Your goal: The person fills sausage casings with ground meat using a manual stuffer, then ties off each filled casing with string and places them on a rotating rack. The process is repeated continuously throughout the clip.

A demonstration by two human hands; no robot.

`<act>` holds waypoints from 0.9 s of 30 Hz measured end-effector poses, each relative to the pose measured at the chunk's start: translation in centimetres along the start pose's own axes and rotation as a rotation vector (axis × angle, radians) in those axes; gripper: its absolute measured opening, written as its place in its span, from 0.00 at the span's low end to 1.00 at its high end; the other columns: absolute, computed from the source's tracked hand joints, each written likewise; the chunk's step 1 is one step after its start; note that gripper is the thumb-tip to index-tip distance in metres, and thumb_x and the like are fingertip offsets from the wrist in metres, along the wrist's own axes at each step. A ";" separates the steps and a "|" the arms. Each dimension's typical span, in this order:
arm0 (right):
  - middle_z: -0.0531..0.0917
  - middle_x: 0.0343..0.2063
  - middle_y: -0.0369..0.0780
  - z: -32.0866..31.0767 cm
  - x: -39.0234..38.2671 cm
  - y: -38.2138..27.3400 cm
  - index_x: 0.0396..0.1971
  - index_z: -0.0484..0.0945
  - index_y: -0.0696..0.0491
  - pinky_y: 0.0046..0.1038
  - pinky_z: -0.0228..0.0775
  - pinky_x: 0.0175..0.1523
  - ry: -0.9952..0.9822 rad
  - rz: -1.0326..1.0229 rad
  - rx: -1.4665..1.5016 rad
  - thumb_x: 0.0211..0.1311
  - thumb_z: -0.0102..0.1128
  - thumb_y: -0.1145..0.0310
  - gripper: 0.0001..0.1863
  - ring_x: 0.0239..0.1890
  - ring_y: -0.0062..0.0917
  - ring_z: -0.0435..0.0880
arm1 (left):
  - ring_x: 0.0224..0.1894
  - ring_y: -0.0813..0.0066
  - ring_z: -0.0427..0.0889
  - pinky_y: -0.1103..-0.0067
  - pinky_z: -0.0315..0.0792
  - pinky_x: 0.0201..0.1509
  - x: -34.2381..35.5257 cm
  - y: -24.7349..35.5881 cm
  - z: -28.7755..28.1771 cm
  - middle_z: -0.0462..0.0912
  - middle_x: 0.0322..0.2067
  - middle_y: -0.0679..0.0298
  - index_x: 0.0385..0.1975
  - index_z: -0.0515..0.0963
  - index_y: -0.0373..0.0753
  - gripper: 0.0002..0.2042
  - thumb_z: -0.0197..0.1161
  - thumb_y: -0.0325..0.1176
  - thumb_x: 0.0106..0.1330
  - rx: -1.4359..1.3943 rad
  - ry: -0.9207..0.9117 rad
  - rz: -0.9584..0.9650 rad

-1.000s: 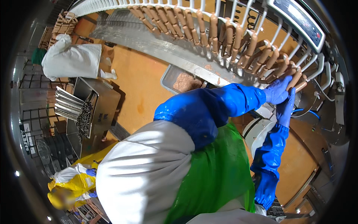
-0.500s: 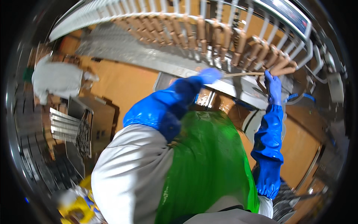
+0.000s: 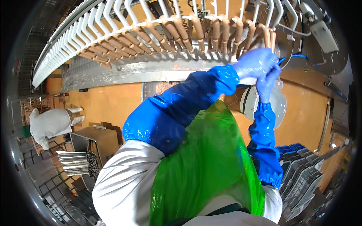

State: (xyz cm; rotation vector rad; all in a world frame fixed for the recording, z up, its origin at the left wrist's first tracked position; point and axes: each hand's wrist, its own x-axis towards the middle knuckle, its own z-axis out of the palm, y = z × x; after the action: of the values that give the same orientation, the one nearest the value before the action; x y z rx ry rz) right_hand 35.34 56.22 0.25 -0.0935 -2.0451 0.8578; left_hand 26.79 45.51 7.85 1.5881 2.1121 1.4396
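Observation:
Brown sausages (image 3: 216, 35) hang in a long row from the white hooks (image 3: 114, 17) of a curved rack. Gloved in blue, my left hand (image 3: 256, 62) reaches across to the right end of the row, its fingers curled just below the last hanging sausages (image 3: 268, 37). Right beside it, my right hand (image 3: 267, 84) is raised with closed fingers, touching or almost touching the left one. Whatever lies between the two hands is covered by the left hand and blurred.
Below the sausages runs a metal ledge (image 3: 109, 73). A round white tub (image 3: 277, 107) stands beneath my right hand. Stacked grey crates (image 3: 301, 180) are at lower right. On the left, a person in white (image 3: 51, 126) works near a metal cart (image 3: 100, 141).
My left hand has moved right, up to my right hand. The thin strand stretched between them no longer shows. The view has shifted, and the sausage row sits farther left and higher.

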 end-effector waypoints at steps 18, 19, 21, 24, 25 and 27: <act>0.80 0.46 0.40 -7.2 -6.2 10.4 0.48 0.77 0.55 0.30 0.71 0.56 -0.002 0.934 0.766 0.72 0.53 0.63 0.14 0.49 0.26 0.79 | 0.66 0.68 0.64 0.72 0.61 0.68 -4.8 -9.6 5.3 0.64 0.64 0.52 0.66 0.56 0.35 0.28 0.55 0.23 0.66 -0.379 0.619 -0.273; 0.80 0.46 0.40 -9.4 -9.6 12.2 0.48 0.77 0.56 0.29 0.71 0.56 -0.008 0.995 0.576 0.72 0.53 0.62 0.15 0.50 0.26 0.79 | 0.66 0.67 0.64 0.72 0.58 0.69 -4.2 -10.4 4.3 0.64 0.64 0.52 0.67 0.54 0.34 0.28 0.53 0.25 0.68 -0.377 0.486 -0.351; 0.80 0.45 0.42 -13.6 -17.0 16.8 0.49 0.76 0.58 0.28 0.71 0.54 0.054 1.165 0.338 0.71 0.55 0.59 0.18 0.49 0.27 0.79 | 0.67 0.65 0.63 0.73 0.56 0.71 -2.8 -12.0 2.7 0.66 0.63 0.52 0.66 0.54 0.30 0.25 0.50 0.30 0.71 -0.424 0.358 -0.263; 0.80 0.39 0.36 -17.7 -27.1 23.1 0.43 0.78 0.55 0.24 0.71 0.44 0.448 1.345 0.218 0.72 0.52 0.60 0.14 0.41 0.22 0.79 | 0.65 0.64 0.66 0.72 0.57 0.71 -2.3 -12.9 1.6 0.70 0.60 0.52 0.62 0.58 0.29 0.22 0.50 0.30 0.71 -0.585 0.101 -0.438; 0.80 0.39 0.37 -18.5 -28.9 24.2 0.43 0.78 0.55 0.26 0.72 0.45 0.608 1.407 0.281 0.73 0.49 0.59 0.15 0.41 0.24 0.80 | 0.61 0.64 0.70 0.72 0.58 0.70 -2.5 -12.7 1.5 0.75 0.55 0.53 0.58 0.62 0.28 0.18 0.49 0.30 0.72 -0.432 0.072 -0.489; 0.80 0.39 0.39 -18.2 -29.3 24.3 0.44 0.77 0.54 0.29 0.75 0.47 0.540 1.277 0.892 0.74 0.45 0.58 0.17 0.41 0.28 0.80 | 0.59 0.65 0.72 0.71 0.60 0.69 -3.5 -11.8 1.4 0.76 0.52 0.54 0.57 0.63 0.29 0.18 0.49 0.31 0.73 -0.502 0.102 -0.467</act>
State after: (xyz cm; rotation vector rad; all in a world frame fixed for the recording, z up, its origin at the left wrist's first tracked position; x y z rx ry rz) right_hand 60.83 73.56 -28.57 -1.0556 -0.7740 2.1218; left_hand 21.22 43.69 -3.05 0.7964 1.7963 1.7079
